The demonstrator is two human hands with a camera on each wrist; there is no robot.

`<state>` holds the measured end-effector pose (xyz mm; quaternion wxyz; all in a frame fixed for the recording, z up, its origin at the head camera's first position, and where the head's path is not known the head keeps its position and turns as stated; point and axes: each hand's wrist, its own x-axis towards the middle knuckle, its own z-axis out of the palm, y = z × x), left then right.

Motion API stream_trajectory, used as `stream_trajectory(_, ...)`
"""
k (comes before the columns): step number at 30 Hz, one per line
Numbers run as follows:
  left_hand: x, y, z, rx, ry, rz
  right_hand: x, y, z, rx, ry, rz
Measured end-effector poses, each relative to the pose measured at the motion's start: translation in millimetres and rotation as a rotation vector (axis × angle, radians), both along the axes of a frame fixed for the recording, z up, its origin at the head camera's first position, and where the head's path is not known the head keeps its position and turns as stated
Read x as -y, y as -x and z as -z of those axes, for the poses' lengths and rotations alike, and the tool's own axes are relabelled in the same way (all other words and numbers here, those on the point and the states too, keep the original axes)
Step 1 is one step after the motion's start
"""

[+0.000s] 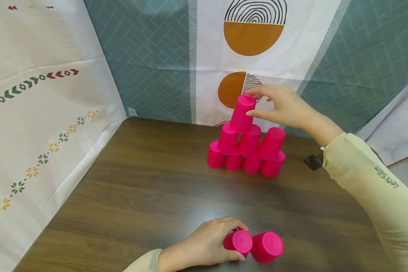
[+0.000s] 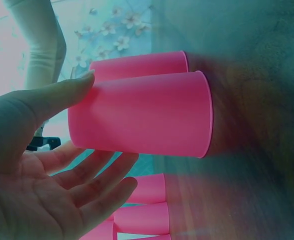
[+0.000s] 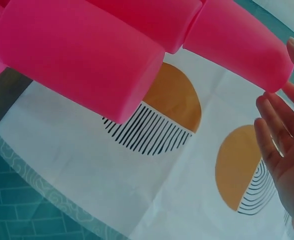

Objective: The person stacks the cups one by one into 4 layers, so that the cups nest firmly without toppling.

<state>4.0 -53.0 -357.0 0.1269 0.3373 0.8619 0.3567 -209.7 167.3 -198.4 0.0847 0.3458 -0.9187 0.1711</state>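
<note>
Pink plastic cups stand upside down in a stacked wall [image 1: 251, 141] toward the back of the table, several along the bottom and three in the row above. On the left pair of that row rests a top cup [image 1: 242, 115], slightly tilted in the head view. My right hand [image 1: 283, 105] has its thumb and fingertips around the closed end of this cup. Near the front edge, my left hand [image 1: 212, 241] grips another upturned cup [image 2: 142, 115], thumb on one side and fingers on the other. Close on its right stands one more upturned cup [image 1: 268, 247].
The brown wooden table [image 1: 139, 181] meets a hanging cloth [image 1: 163, 75] with printed shapes just behind the stack. A pale patterned cloth [image 1: 54, 113] borders the left side. A dark wrist camera [image 1: 314, 161] sits on the right wrist.
</note>
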Motion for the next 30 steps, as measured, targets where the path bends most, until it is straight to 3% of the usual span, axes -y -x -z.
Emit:
stream_trajectory(7,-5,2.4,5.2,-0.044,-0.017,0.027,-18,-18.9,1.0,-0.040,-0.032,-0.008)
stream_trajectory(14,-5,5.1,5.2,0.006,-0.016,0.022,-28,-49.8,14.7,-0.092,-0.039,-0.086)
stream_trajectory(21,0,7.4,6.0,0.024,-0.030,0.014,-36,-80.9,32.4,-0.135,-0.021,-0.187)
stream_trajectory(27,2,12.3,6.7,0.025,-0.070,0.085,-50,-114.0,53.9,-0.126,-0.011,-0.193)
stream_trajectory(30,6,20.4,-1.3,0.057,-0.103,0.103,-59,-129.1,71.1,-0.091,-0.016,-0.176)
